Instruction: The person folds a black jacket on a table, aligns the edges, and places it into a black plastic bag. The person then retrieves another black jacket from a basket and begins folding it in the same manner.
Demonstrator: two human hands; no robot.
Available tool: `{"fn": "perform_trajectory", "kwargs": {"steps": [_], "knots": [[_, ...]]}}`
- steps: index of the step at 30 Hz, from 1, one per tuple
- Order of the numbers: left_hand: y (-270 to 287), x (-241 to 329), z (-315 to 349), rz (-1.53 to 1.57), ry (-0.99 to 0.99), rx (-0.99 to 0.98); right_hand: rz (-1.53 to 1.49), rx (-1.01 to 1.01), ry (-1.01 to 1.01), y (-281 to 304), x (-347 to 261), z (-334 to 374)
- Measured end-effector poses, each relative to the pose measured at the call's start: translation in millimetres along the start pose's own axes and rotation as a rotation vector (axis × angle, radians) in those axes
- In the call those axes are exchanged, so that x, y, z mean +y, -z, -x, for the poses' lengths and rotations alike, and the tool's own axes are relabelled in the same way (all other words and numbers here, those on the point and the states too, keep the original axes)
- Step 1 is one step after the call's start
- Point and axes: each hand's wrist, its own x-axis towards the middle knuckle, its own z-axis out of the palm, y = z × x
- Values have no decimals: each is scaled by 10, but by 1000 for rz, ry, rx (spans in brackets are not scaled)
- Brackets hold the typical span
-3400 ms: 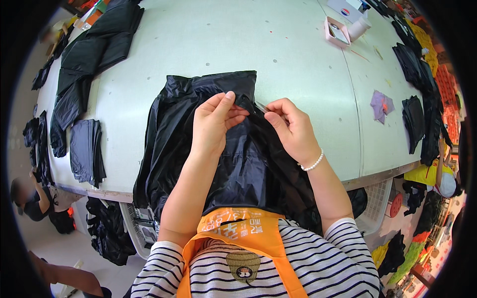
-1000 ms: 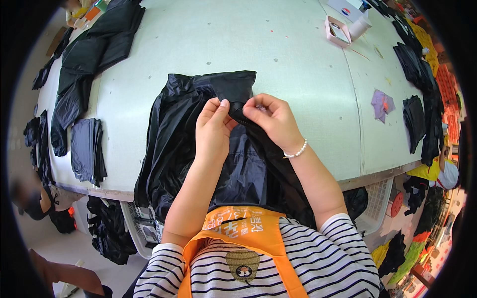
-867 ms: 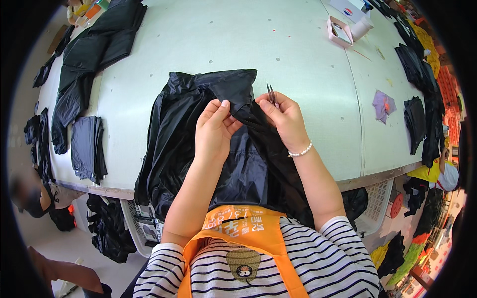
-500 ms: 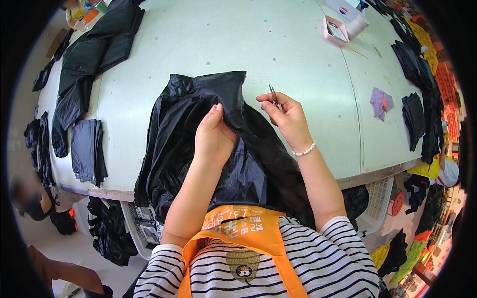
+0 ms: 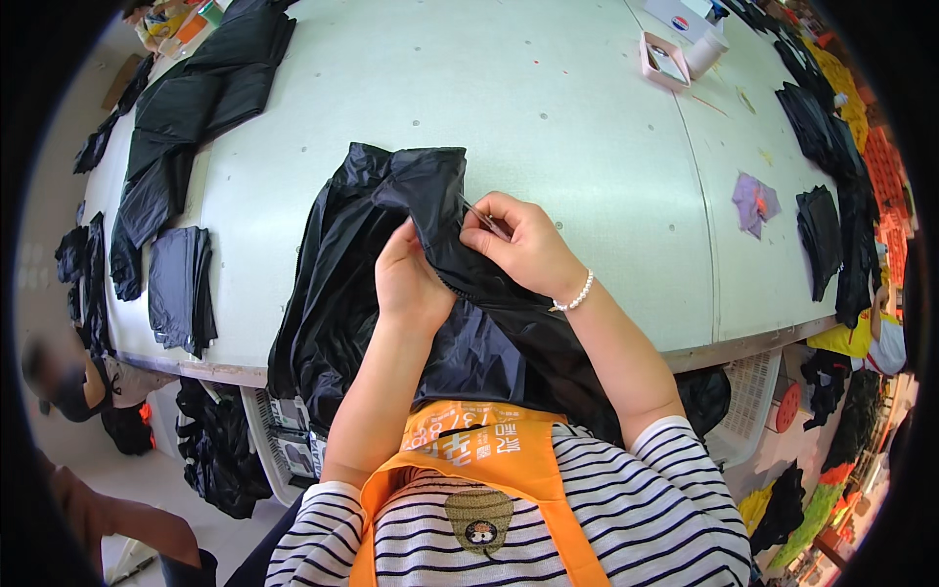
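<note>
A black, slightly shiny garment (image 5: 328, 284) lies bunched over the table's near edge and down to my lap. My left hand (image 5: 413, 284) grips a fold of it, thumb on top and the other fingers partly hidden under the cloth. Between the fingers of my right hand (image 5: 526, 245) sits a small pair of thread snips (image 5: 486, 221), whose pointed tips reach the garment's right edge. A zipper or toothed seam seems to run beside my left fingers, though it is too small to be sure.
Folded black garments lie at the left (image 5: 180, 289) and right (image 5: 818, 245) of the pale table (image 5: 577, 157). A pink box (image 5: 665, 61), a white cup (image 5: 705, 54) and a lilac cloth scrap (image 5: 755, 203) are farther off. White baskets (image 5: 748, 406) stand below the edge. Another person (image 5: 147, 519) is at lower left.
My right hand has moved left with the snips, bringing their tips from open air to the garment's edge. My left hand and the held cloth have shifted slightly left.
</note>
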Motion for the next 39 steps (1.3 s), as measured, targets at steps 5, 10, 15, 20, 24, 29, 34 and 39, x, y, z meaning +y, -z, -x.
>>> {"fn": "perform_trajectory", "kwargs": {"steps": [5, 10, 15, 20, 24, 29, 34, 39], "knots": [[-117, 4, 130, -380, -114, 105, -199, -101, -84, 50, -140, -40], [-53, 14, 107, -534, -190, 239, 156, 186, 69, -18, -79, -77], [-69, 2, 122, -500, -255, 314, 228, 313, 88, 14, -101, 27], [-118, -38, 117, -720, -478, 305, 247, 114, 35, 5, 41, 311], [-97, -35, 105, -935, -567, 292, 292, 109, 36, -32, 95, 340], [-103, -34, 96, -972, -566, 281, 377, 153, 110, -63, 130, 314], [-99, -13, 91, -947, -548, 262, 450, 212, 197, -103, 151, 285], [-143, 0, 81, -843, -463, 262, 466, 206, 231, -94, 88, 275]]}}
